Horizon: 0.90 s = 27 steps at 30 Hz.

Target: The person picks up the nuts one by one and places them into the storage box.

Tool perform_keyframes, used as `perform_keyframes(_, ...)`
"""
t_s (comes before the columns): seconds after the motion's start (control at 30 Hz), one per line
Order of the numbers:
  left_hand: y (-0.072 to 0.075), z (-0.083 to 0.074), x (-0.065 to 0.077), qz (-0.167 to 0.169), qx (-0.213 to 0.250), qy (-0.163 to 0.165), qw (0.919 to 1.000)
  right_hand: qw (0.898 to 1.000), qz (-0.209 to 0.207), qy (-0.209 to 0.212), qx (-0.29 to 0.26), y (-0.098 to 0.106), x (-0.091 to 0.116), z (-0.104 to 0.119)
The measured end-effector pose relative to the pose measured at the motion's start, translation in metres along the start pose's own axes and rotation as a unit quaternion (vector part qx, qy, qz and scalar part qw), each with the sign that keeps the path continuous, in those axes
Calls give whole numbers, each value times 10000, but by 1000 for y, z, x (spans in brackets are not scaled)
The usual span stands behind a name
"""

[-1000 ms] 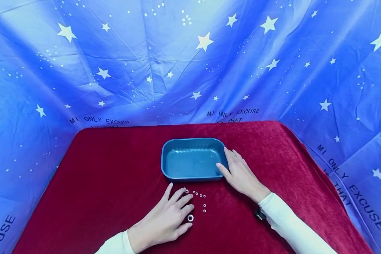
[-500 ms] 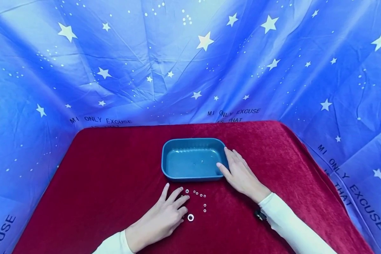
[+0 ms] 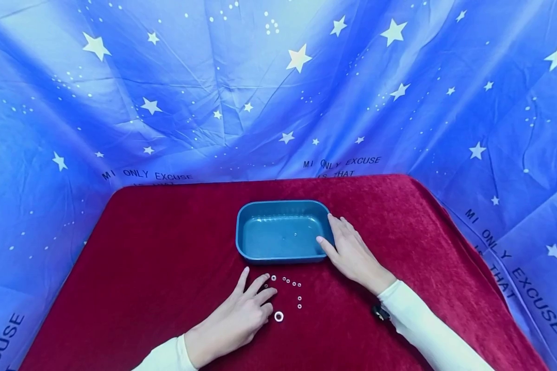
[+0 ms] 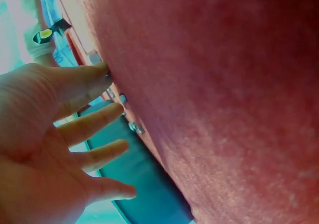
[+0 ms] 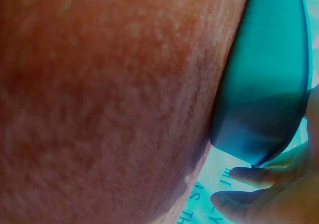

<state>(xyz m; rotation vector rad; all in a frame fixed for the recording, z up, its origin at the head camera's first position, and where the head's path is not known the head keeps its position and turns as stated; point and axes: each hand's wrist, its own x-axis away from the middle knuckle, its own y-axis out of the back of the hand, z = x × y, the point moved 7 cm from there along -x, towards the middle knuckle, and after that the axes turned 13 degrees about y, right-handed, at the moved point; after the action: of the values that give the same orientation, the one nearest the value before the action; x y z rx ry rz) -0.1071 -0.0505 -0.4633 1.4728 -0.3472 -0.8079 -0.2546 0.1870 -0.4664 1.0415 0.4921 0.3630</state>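
While long axis of tray [image 3: 269,245] runs left-to-right, left hand [image 3: 239,319] spread beside rings [image 3: 282,317], right hand [image 3: 353,253] pinching tray end.

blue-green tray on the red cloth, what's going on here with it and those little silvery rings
A person's right hand holds the right end of the rectangular blue-green plastic-looking tray, thumb over its rim. Their left hand, fingers spread, is beside small silvery ring-shaped pieces scattered on the red velvety cloth in front of the tray; whether thumb and forefinger pinch one can't be made out. A larger silvery ring lies just beside that hand.
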Motion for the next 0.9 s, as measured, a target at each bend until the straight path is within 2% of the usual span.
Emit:
perform_keyframes(0.2, 8, -2, -2, -149, -54, -98, 9998, 10000, -6, 4, -15, 0, 0, 0)
perform_keyframes(0.33, 18, 2, -8, -247, 98, -59, 9996, 10000, -34, 10, -32, 0, 1, 0)
perform_keyframes(0.53, 35, 15, -21, -412, 392, 57, 9984, 10000, -57, 0, -47, -2, 1, -2)
perform_keyframes(0.77, 52, 29, -39, -583, 228, 161, 9979, 9999, -97, -12, -75, -4, 3, -2)
perform_keyframes(0.9, 56, 36, -50, -574, 86, 243, 9980, 9999, -128, -7, -82, -3, 3, -2)
